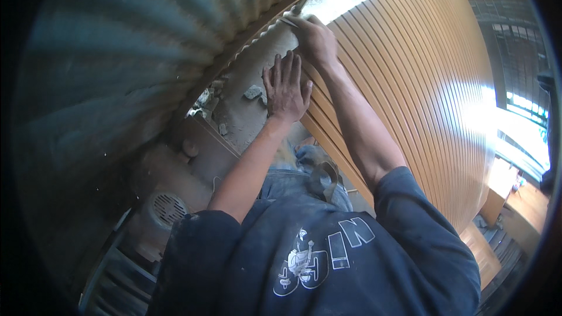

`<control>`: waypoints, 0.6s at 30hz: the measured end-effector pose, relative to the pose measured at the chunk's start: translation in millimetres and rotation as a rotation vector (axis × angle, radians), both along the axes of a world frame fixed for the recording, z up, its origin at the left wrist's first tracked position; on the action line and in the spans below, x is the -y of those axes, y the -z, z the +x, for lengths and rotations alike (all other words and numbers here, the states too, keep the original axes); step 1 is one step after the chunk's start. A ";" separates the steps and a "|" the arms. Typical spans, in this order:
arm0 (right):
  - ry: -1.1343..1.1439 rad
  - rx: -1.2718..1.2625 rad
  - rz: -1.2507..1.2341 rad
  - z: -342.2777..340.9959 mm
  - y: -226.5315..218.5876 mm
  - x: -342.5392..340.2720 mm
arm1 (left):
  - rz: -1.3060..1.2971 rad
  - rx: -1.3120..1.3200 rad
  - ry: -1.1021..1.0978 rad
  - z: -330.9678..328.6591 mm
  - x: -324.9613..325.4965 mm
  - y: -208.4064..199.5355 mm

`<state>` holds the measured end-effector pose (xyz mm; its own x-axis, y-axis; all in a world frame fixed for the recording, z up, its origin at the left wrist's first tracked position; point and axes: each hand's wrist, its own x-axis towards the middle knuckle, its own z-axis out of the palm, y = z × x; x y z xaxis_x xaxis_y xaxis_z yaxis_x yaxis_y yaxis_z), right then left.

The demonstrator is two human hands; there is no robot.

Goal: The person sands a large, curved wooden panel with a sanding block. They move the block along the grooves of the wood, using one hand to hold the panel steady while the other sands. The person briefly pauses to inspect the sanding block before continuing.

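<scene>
My left hand (286, 90) is open, its fingers stretched out and the thumb apart. It is dusty and lies over the edge between a grey, dirty ground (240, 120) and a brown slatted panel (410, 93). Farther up, my right hand (317, 42) is closed at the far end of the panel. A thin pale edge shows at its fingertips, beside a small dark piece; what it grips is too small to make out. The slatted panel stretches away to the right, under my right forearm.
A corrugated metal sheet (170, 35) rises on the left, close to my left arm. Below it sits a dusty motor with a round vented cover (168, 208). Broken stones (253, 92) lie on the ground. At the far right stands a wooden table (525, 203).
</scene>
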<state>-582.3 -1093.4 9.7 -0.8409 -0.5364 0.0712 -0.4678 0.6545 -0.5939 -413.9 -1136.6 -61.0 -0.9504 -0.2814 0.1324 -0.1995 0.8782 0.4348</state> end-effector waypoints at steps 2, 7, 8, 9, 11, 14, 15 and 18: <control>-0.010 0.169 -0.312 -3.1 -36.2 13.8 | 0.023 -0.045 0.007 -2.3 5.2 -4.3; 0.278 0.821 -0.813 45.9 -118.7 -49.0 | 0.343 0.074 0.024 -8.4 25.2 -52.2; 0.322 0.972 -0.882 58.6 -126.4 -71.2 | 0.595 0.016 0.017 -9.3 31.2 -68.3; 0.364 1.124 -0.980 70.4 -130.4 -91.6 | 0.848 0.023 0.009 -9.6 36.5 -86.9; 0.329 1.375 -1.267 94.0 -130.9 -128.5 | 0.995 -0.030 0.111 -15.9 34.2 -124.9; 0.369 1.610 -1.574 137.0 -124.9 -169.4 | 0.732 -0.221 0.428 -19.7 16.3 -176.0; 0.391 1.649 -1.609 151.3 -123.3 -182.1 | 0.674 -0.287 0.533 -26.8 3.5 -185.7; 0.367 1.728 -1.696 193.0 -120.3 -207.2 | 0.654 -0.283 0.856 -46.0 -31.2 -199.6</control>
<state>-389.3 -886.3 130.0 -0.6008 -0.6619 -0.4483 0.7504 -0.6603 -0.0306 -459.9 -1105.4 138.6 -0.8233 0.3575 0.4409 0.5418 0.2634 0.7982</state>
